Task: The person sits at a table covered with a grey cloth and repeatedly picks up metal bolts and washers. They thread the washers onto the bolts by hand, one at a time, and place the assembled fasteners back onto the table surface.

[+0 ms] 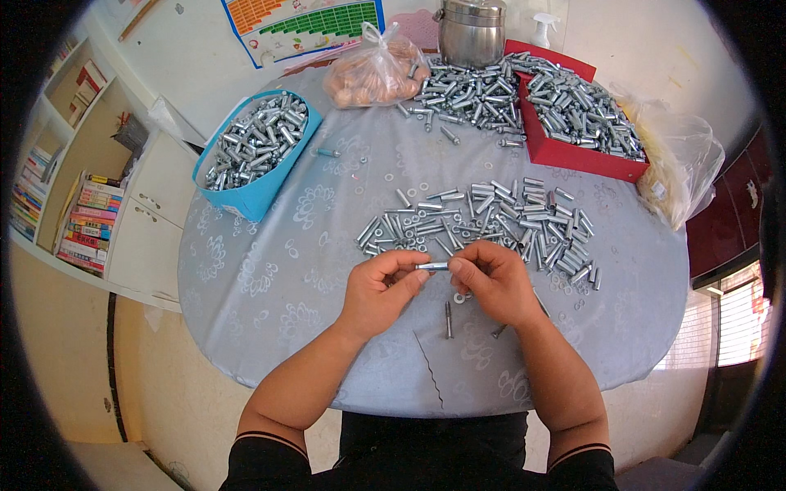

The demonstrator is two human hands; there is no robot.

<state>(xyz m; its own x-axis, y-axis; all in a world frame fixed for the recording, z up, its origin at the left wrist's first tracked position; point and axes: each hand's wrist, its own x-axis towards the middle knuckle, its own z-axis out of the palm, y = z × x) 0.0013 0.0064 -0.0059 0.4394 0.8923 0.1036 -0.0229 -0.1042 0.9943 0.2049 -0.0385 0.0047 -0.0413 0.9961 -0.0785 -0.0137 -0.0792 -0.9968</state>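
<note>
Between my two hands, above the near middle of the table, is a silvery expansion bolt (432, 266) lying level. My left hand (381, 290) pinches its left end with thumb and finger. The right end sits in the pinched fingers of my right hand (495, 282), which partly hide it. Just beyond the hands spreads a loose heap of metal sleeves (532, 217), with washers and nuts mixed in. A darker bare bolt (449, 320) lies on the cloth below the hands. Another bolt (498, 331) is partly covered by my right hand.
A blue box (258, 196) full of expansion bolts stands at left, a red box (581, 164) of them at far right. More bolts (471, 94) are heaped beside a steel pot (472, 37). Plastic bags (377, 74) rest near the back and right edges. A grey cloth (270, 270) covers the table.
</note>
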